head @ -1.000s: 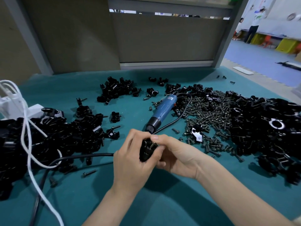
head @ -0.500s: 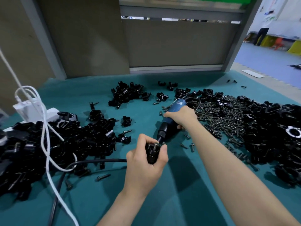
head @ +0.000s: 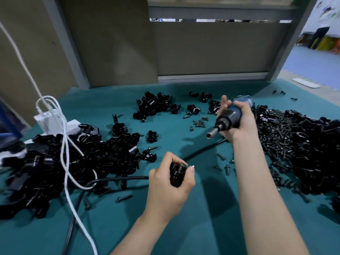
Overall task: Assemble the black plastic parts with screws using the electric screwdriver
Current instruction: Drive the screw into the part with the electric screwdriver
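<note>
Left grip [head: 170,188] round part [head: 176,177] — screwdriver [head: 227,117] apart

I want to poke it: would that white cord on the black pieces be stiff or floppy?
Probably floppy: the white cord drapes in loose loops over the black pieces. Likely light, being thin. Pulled, it might snag on them.

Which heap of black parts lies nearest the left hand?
The big heap under the white cable; the small far heap and the screw-mixed right heap lie farther.
</note>
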The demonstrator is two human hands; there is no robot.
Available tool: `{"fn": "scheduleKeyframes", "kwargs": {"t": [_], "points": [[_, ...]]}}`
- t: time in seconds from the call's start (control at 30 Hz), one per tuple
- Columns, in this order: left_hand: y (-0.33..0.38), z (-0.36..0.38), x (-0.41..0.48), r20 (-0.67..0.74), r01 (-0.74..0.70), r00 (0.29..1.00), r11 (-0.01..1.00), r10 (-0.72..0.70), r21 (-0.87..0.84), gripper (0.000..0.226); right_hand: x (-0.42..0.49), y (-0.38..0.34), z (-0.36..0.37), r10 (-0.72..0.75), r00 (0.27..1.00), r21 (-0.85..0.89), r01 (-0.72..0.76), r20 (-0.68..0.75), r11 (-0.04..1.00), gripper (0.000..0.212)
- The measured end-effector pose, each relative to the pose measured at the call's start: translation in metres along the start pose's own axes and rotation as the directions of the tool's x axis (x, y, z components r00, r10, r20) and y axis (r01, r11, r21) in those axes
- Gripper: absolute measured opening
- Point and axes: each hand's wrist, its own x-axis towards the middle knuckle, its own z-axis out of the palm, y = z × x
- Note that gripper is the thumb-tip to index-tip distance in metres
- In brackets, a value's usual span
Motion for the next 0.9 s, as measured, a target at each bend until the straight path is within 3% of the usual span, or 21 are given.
{"fn": "scheduleKeyframes", "kwargs": {"t": [0.1, 0.2, 0.33, 0.4, 0.5, 0.73, 0.9], "points": [[-0.003, -0.001, 0.002, -0.014, 0.050, 0.999, 0.999, -0.050, 0.011, 0.031, -0.009, -0.001, 0.009, -0.041, 0.999, -0.157, 0.038, -0.015, 0.987, 0.019], [-0.005, -0.002, 0.006, -0.010, 0.064, 0.998, 0.998, -0.064, 0.017, 0.032, -0.018, -0.001, 0.022, -0.042, 0.997, -0.233, 0.055, 0.059, 0.971, 0.041], [-0.008, -0.004, 0.007, 0.013, 0.076, 0.997, 0.997, -0.076, 0.026, 0.030, -0.028, 0.004, 0.040, -0.088, 0.983, -0.465, 0.155, 0.162, 0.871, 0.023], [-0.010, -0.004, 0.006, 0.036, 0.092, 0.995, 0.995, -0.093, 0.029, 0.029, -0.030, 0.008, 0.044, -0.114, 0.972, -0.527, 0.209, 0.207, 0.824, 0.025], [-0.011, -0.004, 0.006, 0.076, 0.112, 0.991, 0.993, -0.114, 0.024, 0.029, -0.030, 0.012, 0.046, -0.107, 0.971, -0.509, 0.205, 0.214, 0.836, 0.037], [-0.009, -0.004, 0.005, 0.094, 0.132, 0.986, 0.991, -0.135, 0.030, 0.031, -0.027, 0.016, 0.044, -0.159, 0.976, -0.419, 0.208, 0.149, 0.884, 0.019], [-0.006, -0.003, 0.005, 0.077, 0.117, 0.990, 0.993, -0.118, 0.019, 0.031, -0.028, 0.017, 0.044, -0.160, 0.970, -0.470, 0.229, 0.182, 0.852, 0.018]]}}
